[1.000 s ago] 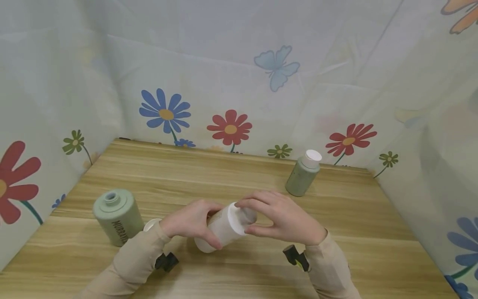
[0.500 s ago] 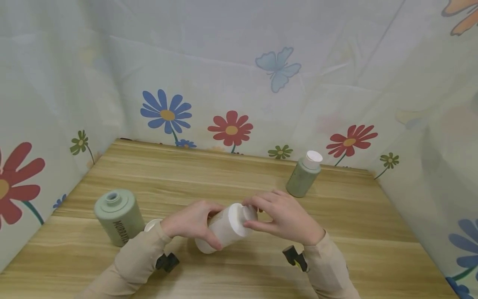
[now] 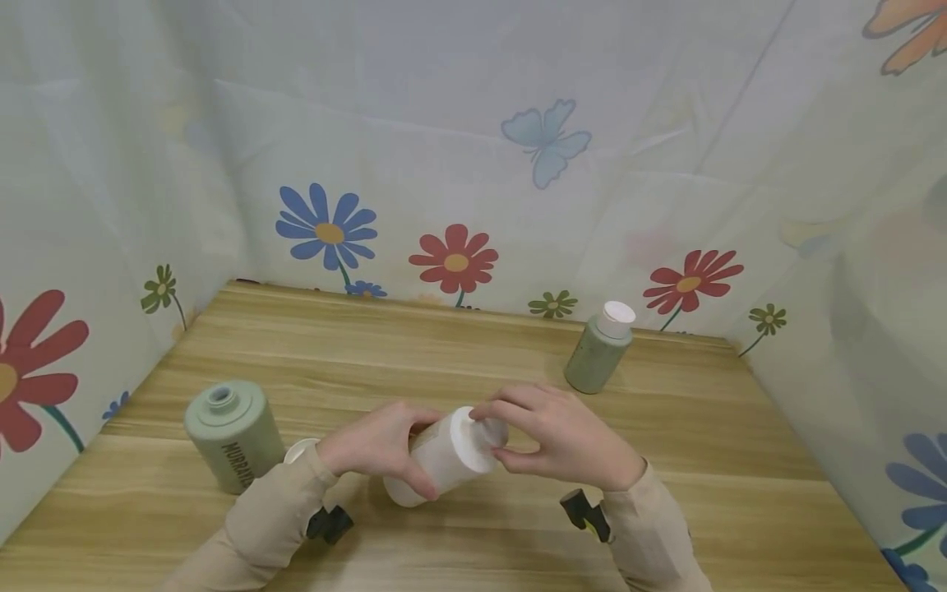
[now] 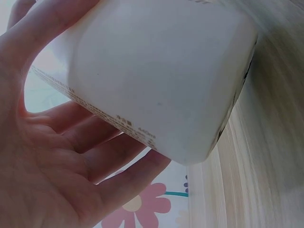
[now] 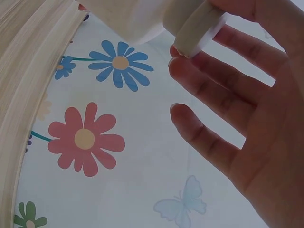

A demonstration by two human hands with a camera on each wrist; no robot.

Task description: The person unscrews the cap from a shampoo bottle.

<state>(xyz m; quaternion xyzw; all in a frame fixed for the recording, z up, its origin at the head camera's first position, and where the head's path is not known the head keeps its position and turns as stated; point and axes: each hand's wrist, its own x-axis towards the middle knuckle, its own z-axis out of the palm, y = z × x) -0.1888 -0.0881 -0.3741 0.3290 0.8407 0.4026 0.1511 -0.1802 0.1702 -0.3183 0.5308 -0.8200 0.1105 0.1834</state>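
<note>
My left hand (image 3: 377, 444) grips a white bottle (image 3: 436, 460) round its body, thumb on the near side and fingers behind. The bottle leans over to the right, its base close to the table. Small print and "440ml" show on its side in the left wrist view, where the bottle (image 4: 156, 71) fills the upper middle. At the bottle's upper end my right hand (image 3: 558, 436) pinches the pale cap (image 3: 490, 433) between thumb and fingers. In the right wrist view the cap (image 5: 199, 28) sits on the neck, with the ring and little fingers spread away from it.
A large green bottle (image 3: 237, 444) with a bare neck stands at the left. A white round lid (image 3: 299, 449) lies beside it, partly hidden by my left sleeve. At the back right stands a smaller green bottle (image 3: 598, 353) with a white cap. Flowered cloth (image 3: 444, 164) walls the wooden table (image 3: 355, 329).
My right fingers have shifted round the cap, first drawing in at its end, then spreading over it again. The bottle and my left hand have stayed nearly still.
</note>
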